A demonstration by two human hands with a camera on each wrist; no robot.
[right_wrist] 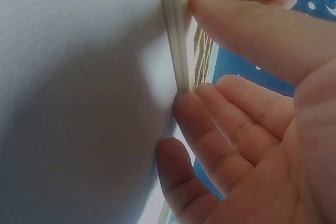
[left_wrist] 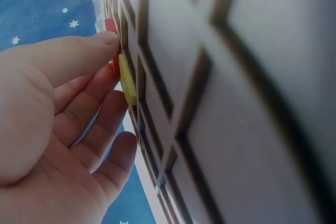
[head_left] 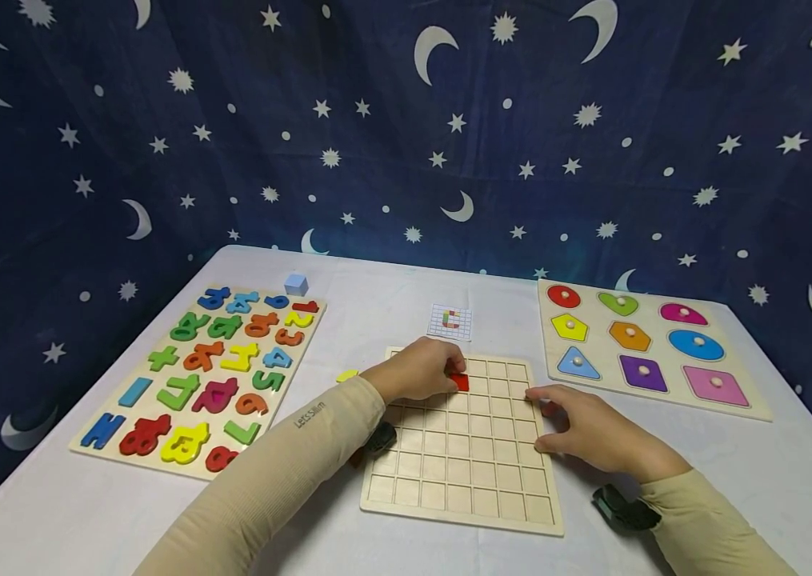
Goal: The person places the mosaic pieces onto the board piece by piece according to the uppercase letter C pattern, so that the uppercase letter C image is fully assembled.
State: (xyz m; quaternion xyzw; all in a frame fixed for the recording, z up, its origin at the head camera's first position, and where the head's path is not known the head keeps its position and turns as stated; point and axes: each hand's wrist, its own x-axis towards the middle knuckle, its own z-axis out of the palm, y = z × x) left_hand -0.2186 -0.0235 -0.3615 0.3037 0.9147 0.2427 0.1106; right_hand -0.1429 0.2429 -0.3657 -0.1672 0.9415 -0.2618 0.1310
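My left hand (head_left: 420, 372) reaches over the upper part of a wooden grid board (head_left: 459, 480) and pinches a red square tile (head_left: 460, 382) against its cells. In the left wrist view the red tile (left_wrist: 111, 27) is between thumb and fingers, mostly hidden by them. A yellow tile (left_wrist: 127, 81) sits on the grid just beside it, below the thumb. At the board's right edge, my right hand (head_left: 589, 428) rests its thumb and fingertips, the fingers loosely extended. The right wrist view shows the thumb and fingers touching the board's rim (right_wrist: 178, 40).
Beyond the board lies a small pattern card (head_left: 450, 322). To the left are a number puzzle board (head_left: 106, 452) and a blue cube (head_left: 296, 285); a shape puzzle board (head_left: 596, 376) lies right. A yellow piece (head_left: 346, 375) shows behind the left forearm. A starry curtain (head_left: 391, 144) hangs behind.
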